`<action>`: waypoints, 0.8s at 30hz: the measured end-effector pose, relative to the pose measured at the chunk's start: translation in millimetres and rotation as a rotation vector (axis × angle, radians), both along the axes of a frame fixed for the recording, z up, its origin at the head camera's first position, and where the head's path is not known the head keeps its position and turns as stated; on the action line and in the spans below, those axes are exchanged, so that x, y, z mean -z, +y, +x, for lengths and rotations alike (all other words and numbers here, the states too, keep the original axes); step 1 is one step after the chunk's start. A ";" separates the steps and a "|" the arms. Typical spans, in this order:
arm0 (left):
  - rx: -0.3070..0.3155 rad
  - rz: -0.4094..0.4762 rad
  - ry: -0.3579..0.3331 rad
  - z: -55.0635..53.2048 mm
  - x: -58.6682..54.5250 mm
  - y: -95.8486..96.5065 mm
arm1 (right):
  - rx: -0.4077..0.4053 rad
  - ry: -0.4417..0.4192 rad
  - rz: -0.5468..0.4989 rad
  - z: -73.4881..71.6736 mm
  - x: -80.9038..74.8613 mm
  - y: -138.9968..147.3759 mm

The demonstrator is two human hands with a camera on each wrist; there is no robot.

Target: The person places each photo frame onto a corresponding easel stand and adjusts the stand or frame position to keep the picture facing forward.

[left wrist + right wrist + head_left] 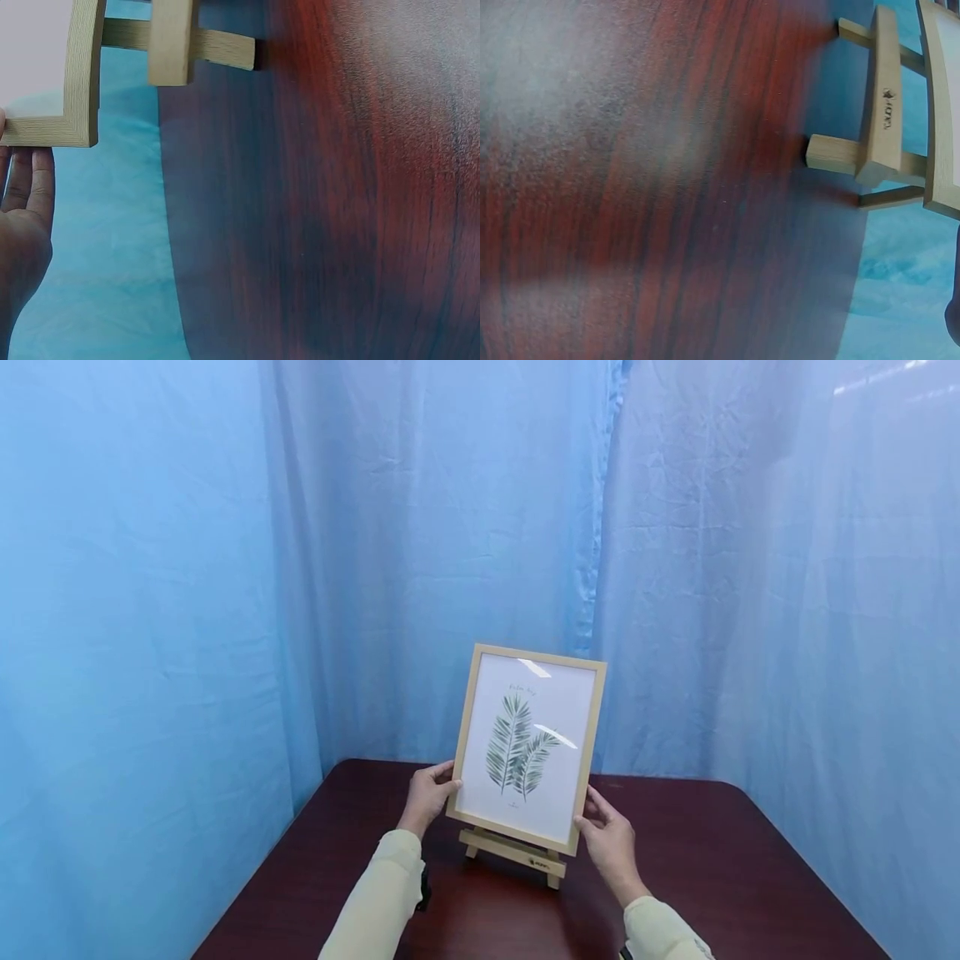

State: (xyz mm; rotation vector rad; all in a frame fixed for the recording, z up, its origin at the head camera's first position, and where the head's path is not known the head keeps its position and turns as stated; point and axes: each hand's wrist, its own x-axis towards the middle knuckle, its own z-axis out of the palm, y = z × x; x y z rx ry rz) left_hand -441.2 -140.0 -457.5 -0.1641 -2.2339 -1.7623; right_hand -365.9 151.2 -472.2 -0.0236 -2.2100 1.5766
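A light wooden picture frame [527,747] with a green palm-leaf print is held up between both hands, tilted slightly clockwise. My left hand [431,795] grips its lower left edge, thumb at the front and fingers behind. On the lower right edge, my right hand [609,842] pinches the frame the same way. Just below the frame's bottom edge shows the ledge of a small wooden easel [513,853], which stands on the table. In the right wrist view a gap separates the easel ledge [885,97] from the frame [935,112]. The easel's upper part is hidden behind the picture.
The dark red-brown wooden table [337,877] has rounded far corners and a glossy top. Light blue curtains [450,527] hang behind it and along both sides. Pale sleeves [378,893] cover the forearms.
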 end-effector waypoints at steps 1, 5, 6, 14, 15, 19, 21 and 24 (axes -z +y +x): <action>-0.002 -0.006 0.000 -0.2 0.9 0.7 | 0.005 -0.002 -0.001 -0.2 1.4 0.4; -0.009 -0.027 -0.011 -0.8 4.4 3.1 | 0.019 0.002 0.001 -2.0 7.0 1.9; -0.011 -0.031 -0.014 -1.0 5.3 3.7 | 0.020 0.003 0.005 -2.2 8.0 2.0; -0.038 -0.032 -0.028 -2.2 10.6 6.7 | 0.021 0.007 0.004 -3.5 14.2 0.1; -0.036 -0.034 -0.030 -2.6 11.3 7.1 | 0.025 0.008 0.001 -3.6 15.0 0.2; -0.035 -0.042 -0.046 -3.4 15.3 8.9 | 0.027 -0.010 -0.013 -3.1 18.6 0.6; -0.037 -0.054 -0.050 -2.8 17.8 9.7 | 0.024 -0.022 -0.011 -2.7 21.2 0.9; -0.042 -0.067 -0.055 -2.0 21.6 11.2 | 0.021 -0.030 -0.013 -2.3 24.9 0.9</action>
